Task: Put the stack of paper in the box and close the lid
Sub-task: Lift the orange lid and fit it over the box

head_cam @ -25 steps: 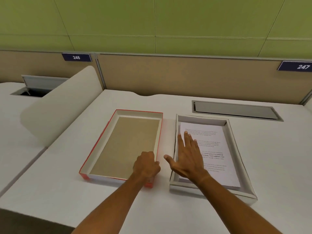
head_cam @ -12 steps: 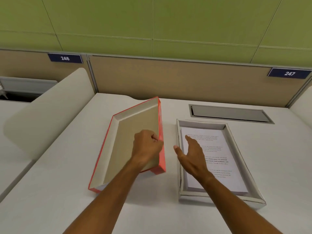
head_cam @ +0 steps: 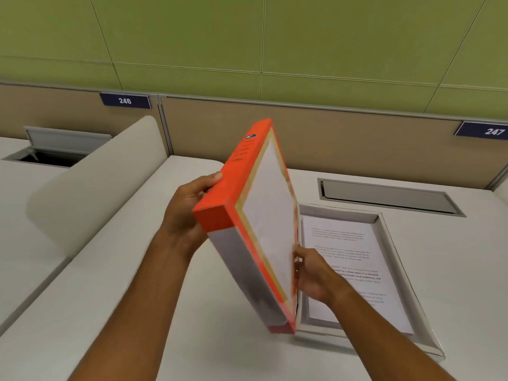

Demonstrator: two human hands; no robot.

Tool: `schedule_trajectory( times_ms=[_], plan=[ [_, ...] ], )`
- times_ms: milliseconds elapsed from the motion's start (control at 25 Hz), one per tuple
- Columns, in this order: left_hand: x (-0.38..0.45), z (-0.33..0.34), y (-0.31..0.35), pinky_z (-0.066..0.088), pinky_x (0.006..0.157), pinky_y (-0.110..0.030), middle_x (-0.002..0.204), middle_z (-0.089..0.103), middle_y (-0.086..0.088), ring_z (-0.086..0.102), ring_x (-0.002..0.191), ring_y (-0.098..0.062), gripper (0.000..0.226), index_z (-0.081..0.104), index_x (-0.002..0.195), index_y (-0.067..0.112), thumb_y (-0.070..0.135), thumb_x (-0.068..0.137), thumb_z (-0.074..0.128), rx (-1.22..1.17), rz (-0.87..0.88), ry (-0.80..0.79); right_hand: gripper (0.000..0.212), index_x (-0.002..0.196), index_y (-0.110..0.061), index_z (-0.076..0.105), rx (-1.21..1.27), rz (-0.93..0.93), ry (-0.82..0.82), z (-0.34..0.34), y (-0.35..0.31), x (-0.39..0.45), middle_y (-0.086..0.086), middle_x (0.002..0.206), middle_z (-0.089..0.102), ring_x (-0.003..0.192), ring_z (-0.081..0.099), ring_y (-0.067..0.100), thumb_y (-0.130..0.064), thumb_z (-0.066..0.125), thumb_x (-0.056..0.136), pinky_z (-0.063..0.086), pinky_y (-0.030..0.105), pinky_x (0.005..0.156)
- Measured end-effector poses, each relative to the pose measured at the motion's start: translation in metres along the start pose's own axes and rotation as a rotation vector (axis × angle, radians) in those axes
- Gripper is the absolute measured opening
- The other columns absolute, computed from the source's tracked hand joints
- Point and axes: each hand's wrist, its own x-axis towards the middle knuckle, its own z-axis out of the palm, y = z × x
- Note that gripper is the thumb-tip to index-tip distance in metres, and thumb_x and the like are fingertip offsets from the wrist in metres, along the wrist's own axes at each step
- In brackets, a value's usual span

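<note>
I see the orange lid held up in the air, standing almost on its edge and tipped over toward the right. Its white top face looks at the box. Its low corner is just beside the near left corner of the box.

The left hand grips the lid by its orange side wall. The thumb lies on top of that wall and the other fingers are hidden behind the lid, so that hand is clamped on the lid.

The right hand is at the lid's right edge, low down. Its fingers curl around that edge and pinch it, though the picture is a bit blurry there.

The box is white and open. It lies flat on the white desk, to the right of the lid. The stack of paper lies inside the box, flat, with printed lines facing up. My right arm crosses over the near part of the box.

Behind the desk is a tan wall with small blue signs, 246 and 247. A grey hatch is set into the desk behind the box.
</note>
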Motion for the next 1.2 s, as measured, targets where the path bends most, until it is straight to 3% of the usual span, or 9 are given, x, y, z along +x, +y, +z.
schedule_trajectory(
  times_ms=[120,200,320,400,480,680,840,1040,1200],
  plan=[
    [-0.005,-0.015,-0.003,0.06,0.058,-0.03,0.076,0.075,-0.009,0.073,0.066,-0.021,0.026,0.077,0.09,0.004,0.015,0.079,0.055,-0.004,-0.045,-0.022,0.044,0.125,-0.009,0.063,0.196,-0.052,0.022,-0.022,-0.004,0.0,0.017,0.112,0.071,0.105,0.066,0.035,-0.037,0.04,0.1,0.056,0.045,0.084],
    [-0.001,-0.028,-0.008,0.06,0.063,-0.034,0.085,0.074,-0.01,0.073,0.075,-0.024,0.029,0.074,0.097,0.005,0.014,0.077,0.054,0.111,-0.031,-0.031,0.045,0.122,-0.01,0.066,0.253,-0.094,0.051,-0.045,-0.014,-0.005,0.018,0.114,0.072,0.105,0.068,0.039,-0.04,0.042,0.099,0.056,0.049,0.086],
    [0.017,-0.042,-0.027,0.058,0.07,-0.039,0.09,0.07,-0.01,0.068,0.085,-0.026,0.028,0.074,0.096,0.008,0.013,0.08,0.051,0.368,-0.083,0.054,0.042,0.118,-0.014,0.068,0.211,-0.166,0.109,-0.092,-0.03,-0.022,0.016,0.11,0.074,0.09,0.073,0.04,-0.044,0.049,0.095,0.061,0.049,0.072],
    [0.032,-0.04,-0.05,0.055,0.068,-0.034,0.08,0.069,-0.006,0.067,0.077,-0.02,0.027,0.076,0.087,0.01,0.027,0.09,0.055,0.564,-0.136,0.161,0.04,0.122,-0.015,0.064,0.151,-0.228,0.153,-0.12,-0.037,-0.034,0.017,0.113,0.073,0.091,0.072,0.041,-0.042,0.052,0.095,0.061,0.049,0.073],
    [0.047,-0.031,-0.077,0.055,0.063,-0.029,0.072,0.071,-0.004,0.069,0.069,-0.017,0.036,0.076,0.088,0.008,0.041,0.088,0.062,0.697,-0.219,0.171,0.038,0.12,-0.014,0.063,0.095,-0.276,0.224,-0.144,-0.042,-0.045,0.016,0.109,0.074,0.088,0.073,0.039,-0.04,0.052,0.095,0.062,0.047,0.071],
    [0.068,-0.014,-0.147,0.056,0.061,-0.028,0.076,0.075,-0.008,0.072,0.066,-0.018,0.033,0.074,0.087,0.004,0.037,0.084,0.069,0.746,-0.352,0.167,0.032,0.121,-0.014,0.061,-0.039,-0.313,0.441,-0.201,-0.043,-0.056,0.016,0.11,0.072,0.094,0.071,0.04,-0.033,0.053,0.097,0.057,0.054,0.084],
    [0.072,-0.009,-0.191,0.055,0.061,-0.03,0.076,0.077,-0.009,0.074,0.068,-0.021,0.031,0.072,0.091,0.003,0.033,0.086,0.068,0.763,-0.382,0.239,0.034,0.126,-0.015,0.058,-0.12,-0.313,0.495,-0.228,-0.036,-0.052,0.013,0.107,0.071,0.087,0.071,0.033,-0.032,0.055,0.097,0.059,0.039,0.066],
    [0.07,-0.009,-0.217,0.056,0.065,-0.034,0.082,0.078,-0.013,0.075,0.074,-0.027,0.032,0.073,0.093,0.001,0.031,0.086,0.069,0.775,-0.391,0.321,0.036,0.126,-0.016,0.058,-0.183,-0.262,0.499,-0.247,-0.022,-0.041,0.013,0.108,0.07,0.087,0.071,0.034,-0.035,0.055,0.096,0.06,0.039,0.067],
    [0.071,-0.009,-0.224,0.056,0.065,-0.034,0.079,0.077,-0.012,0.073,0.07,-0.025,0.031,0.072,0.091,0.0,0.031,0.087,0.068,0.757,-0.417,0.371,0.032,0.121,-0.015,0.058,-0.214,-0.218,0.477,-0.249,-0.017,-0.035,0.014,0.107,0.071,0.083,0.073,0.034,-0.035,0.053,0.097,0.06,0.035,0.059]
  ],
)
